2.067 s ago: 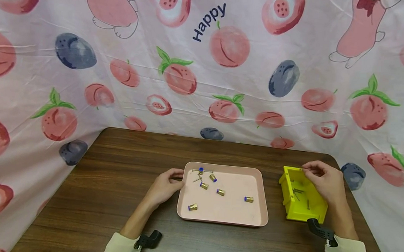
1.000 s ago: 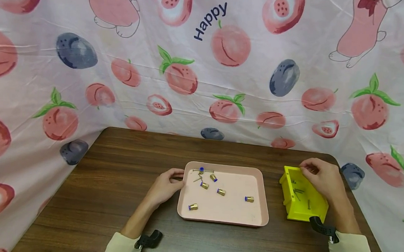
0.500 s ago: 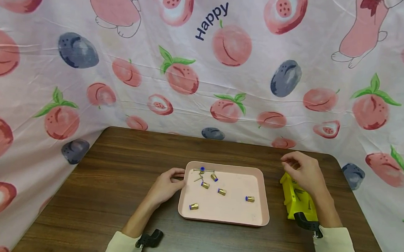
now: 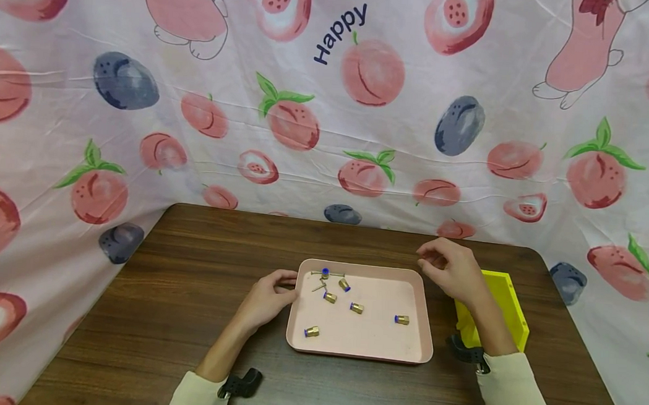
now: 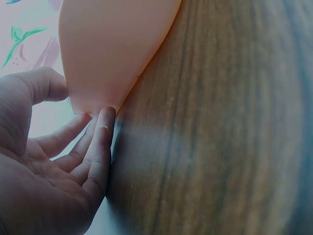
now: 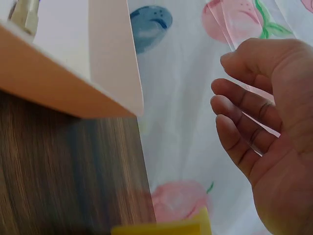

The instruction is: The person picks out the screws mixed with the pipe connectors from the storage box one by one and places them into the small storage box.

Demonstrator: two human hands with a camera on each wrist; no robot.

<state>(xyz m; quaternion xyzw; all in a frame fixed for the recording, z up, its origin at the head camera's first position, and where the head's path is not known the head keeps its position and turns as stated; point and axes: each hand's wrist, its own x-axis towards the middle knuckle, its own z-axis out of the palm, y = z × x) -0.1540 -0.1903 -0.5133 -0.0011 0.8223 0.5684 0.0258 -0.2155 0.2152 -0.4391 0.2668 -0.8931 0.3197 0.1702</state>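
My left hand is at the left end of the pink tray; in the left wrist view the thumb meets its rim and the fingertips touch low on its wall. Several brass fittings with blue ends, one a fitting near the middle, lie in the tray. Thin screws lie at its upper left. My right hand hovers between the tray's upper right corner and the yellow bin. Its fingers are loosely bent, with nothing between them in the right wrist view. The right forearm hides much of the bin.
A dark wooden table carries both containers, the bin near its right edge. Behind and beside it hangs a fruit-printed cloth. Black wrist mounts sit on both forearms.
My right hand has left the far rim of the yellow bin and moved left toward the tray. The left hand, tray and fittings stay in place.
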